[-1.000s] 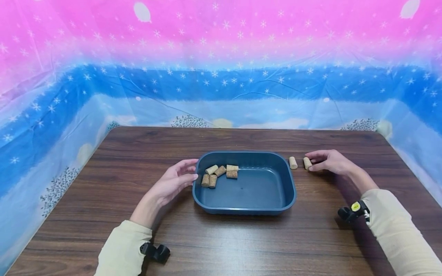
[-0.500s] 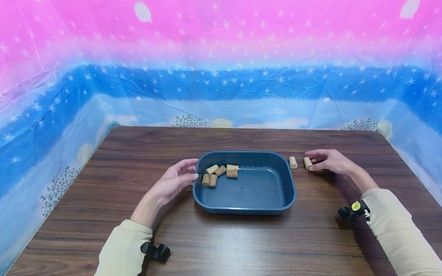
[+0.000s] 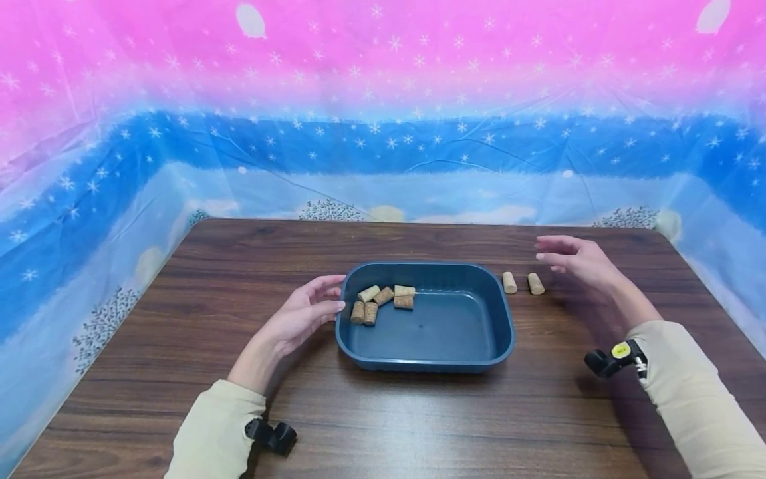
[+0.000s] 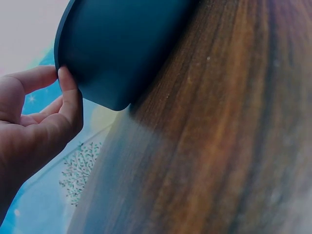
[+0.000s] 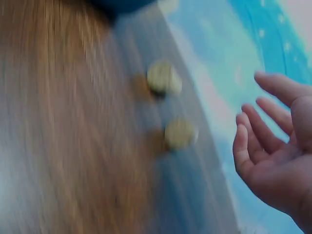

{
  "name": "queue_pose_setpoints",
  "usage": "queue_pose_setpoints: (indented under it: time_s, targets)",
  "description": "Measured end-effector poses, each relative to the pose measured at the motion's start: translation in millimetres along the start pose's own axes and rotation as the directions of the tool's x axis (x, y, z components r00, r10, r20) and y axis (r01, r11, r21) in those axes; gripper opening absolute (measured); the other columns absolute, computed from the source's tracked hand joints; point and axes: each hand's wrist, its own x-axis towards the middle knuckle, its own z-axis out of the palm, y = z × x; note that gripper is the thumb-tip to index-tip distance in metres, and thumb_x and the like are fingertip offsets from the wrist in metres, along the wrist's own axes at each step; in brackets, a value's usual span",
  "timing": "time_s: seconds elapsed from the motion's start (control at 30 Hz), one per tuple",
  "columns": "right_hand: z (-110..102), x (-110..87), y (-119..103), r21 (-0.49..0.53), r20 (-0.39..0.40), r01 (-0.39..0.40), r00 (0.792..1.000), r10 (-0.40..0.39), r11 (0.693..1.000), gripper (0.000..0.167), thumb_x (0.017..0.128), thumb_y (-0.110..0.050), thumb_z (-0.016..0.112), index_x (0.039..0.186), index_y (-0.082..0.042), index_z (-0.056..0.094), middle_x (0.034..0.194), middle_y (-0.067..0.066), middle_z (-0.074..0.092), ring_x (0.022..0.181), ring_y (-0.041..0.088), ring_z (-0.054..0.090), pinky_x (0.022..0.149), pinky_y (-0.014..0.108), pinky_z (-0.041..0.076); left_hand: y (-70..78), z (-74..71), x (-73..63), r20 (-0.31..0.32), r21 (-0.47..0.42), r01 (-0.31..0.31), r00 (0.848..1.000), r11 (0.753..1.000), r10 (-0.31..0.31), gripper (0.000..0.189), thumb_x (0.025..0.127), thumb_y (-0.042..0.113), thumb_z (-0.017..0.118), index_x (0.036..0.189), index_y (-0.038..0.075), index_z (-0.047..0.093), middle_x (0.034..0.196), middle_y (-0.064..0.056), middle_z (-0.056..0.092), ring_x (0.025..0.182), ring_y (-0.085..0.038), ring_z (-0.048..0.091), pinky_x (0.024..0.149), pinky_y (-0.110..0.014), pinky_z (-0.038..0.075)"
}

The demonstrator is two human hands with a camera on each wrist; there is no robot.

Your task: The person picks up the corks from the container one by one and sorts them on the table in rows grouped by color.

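Observation:
A dark blue-grey plastic tub [image 3: 425,364] stands mid-table in the head view. Several corks [image 3: 370,313] lie inside it, bunched toward its left side. My left hand [image 3: 299,316] grips the tub's left rim; in the left wrist view, the thumb and a finger of the left hand [image 4: 41,109] meet at that edge. To the right of the tub, one cork [image 3: 509,283] rests on the table, and a second cork [image 3: 535,284] sits a short gap farther right. Above and right of this second cork, my right hand [image 3: 580,259] hovers with loose fingers, holding nothing.
The brown wooden table [image 3: 383,426] extends around the tub on all sides. A pink and blue snowflake-patterned cloth [image 3: 383,146] hangs behind the table and at both sides. Black wrist cameras [image 3: 272,437] are strapped over both beige sleeves.
My right hand has let go of the farther-right cork and risen up and away from it. That cork stays on the table. My left hand and the tub keep their places.

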Motion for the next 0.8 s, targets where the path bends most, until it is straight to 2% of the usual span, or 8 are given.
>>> queue_pose_setpoints:
  time_s: [0.13, 0.2, 0.27, 0.5, 0.63, 0.8]
  targets:
    - [9, -2.5, -25, -0.048, -0.011, -0.015, 1.0, 0.015, 0.999, 0.066, 0.094, -0.043, 0.061, 0.142, -0.001, 0.044, 0.136, 0.022, 0.049, 0.104, 0.015, 0.061, 0.088, 0.031, 0.05, 0.1, 0.1, -0.2, -0.003, -0.002, 0.004, 1.0, 1.0, -0.004, 0.055, 0.094, -0.004, 0.055, 0.144, -0.003, 0.034, 0.122, -0.019, 0.042, 0.103, -0.023, 0.055, 0.087, -0.026, 0.05]
    - [17, -4.1, -37, -0.051, -0.008, -0.006, 1.0, 0.005, 0.999, 0.063, 0.095, -0.042, 0.059, 0.141, -0.002, 0.045, 0.136, 0.021, 0.049, 0.106, 0.015, 0.06, 0.09, 0.034, 0.05, 0.2, 0.1, -0.5, -0.004, -0.002, 0.008, 1.0, 1.0, -0.008, 0.055, 0.094, -0.004, 0.055, 0.144, -0.003, 0.034, 0.123, -0.019, 0.042, 0.103, -0.023, 0.055, 0.088, -0.026, 0.049]
    - [26, -6.1, -48, -0.042, 0.002, 0.016, 1.0, -0.015, 0.999, 0.061, 0.095, -0.04, 0.059, 0.141, -0.001, 0.047, 0.135, 0.021, 0.051, 0.108, 0.016, 0.058, 0.091, 0.036, 0.049, 0.4, 0.2, -0.6, -0.004, 0.001, 0.011, 1.0, 1.0, -0.011, 0.055, 0.094, -0.004, 0.055, 0.144, -0.003, 0.034, 0.124, -0.019, 0.042, 0.104, -0.023, 0.056, 0.089, -0.026, 0.049]
    - [56, -12.6, -82, 0.027, 0.081, 0.085, 0.993, -0.087, 0.996, 0.051, 0.096, -0.03, 0.061, 0.137, -0.001, 0.051, 0.132, 0.019, 0.053, 0.116, 0.034, 0.051, 0.092, 0.043, 0.048, 1.1, 0.7, -0.7, -0.001, 0.011, 0.002, 1.0, 1.0, -0.002, 0.054, 0.094, -0.004, 0.054, 0.144, -0.003, 0.034, 0.123, -0.019, 0.042, 0.102, -0.022, 0.055, 0.087, -0.026, 0.049]
    - [72, -11.4, -95, 0.019, 0.138, 0.113, 0.984, -0.114, 0.993, 0.047, 0.095, -0.026, 0.063, 0.134, -0.001, 0.053, 0.128, 0.018, 0.057, 0.113, 0.033, 0.055, 0.09, 0.047, 0.049, 1.4, 0.7, -1.1, -0.001, 0.009, 0.005, 1.0, 1.0, -0.005, 0.054, 0.094, -0.003, 0.054, 0.144, -0.003, 0.034, 0.123, -0.019, 0.042, 0.102, -0.022, 0.055, 0.087, -0.025, 0.049]
    - [95, -4.9, -106, -0.072, 0.217, 0.183, 0.962, -0.164, 0.98, 0.039, 0.095, -0.018, 0.063, 0.129, 0.0, 0.057, 0.12, 0.017, 0.062, 0.107, 0.029, 0.06, 0.086, 0.045, 0.052, 1.5, 0.6, -2.0, 0.0, 0.008, 0.005, 1.0, 1.0, -0.005, 0.055, 0.094, -0.003, 0.054, 0.144, -0.003, 0.034, 0.124, -0.021, 0.041, 0.103, -0.023, 0.054, 0.087, -0.025, 0.049]
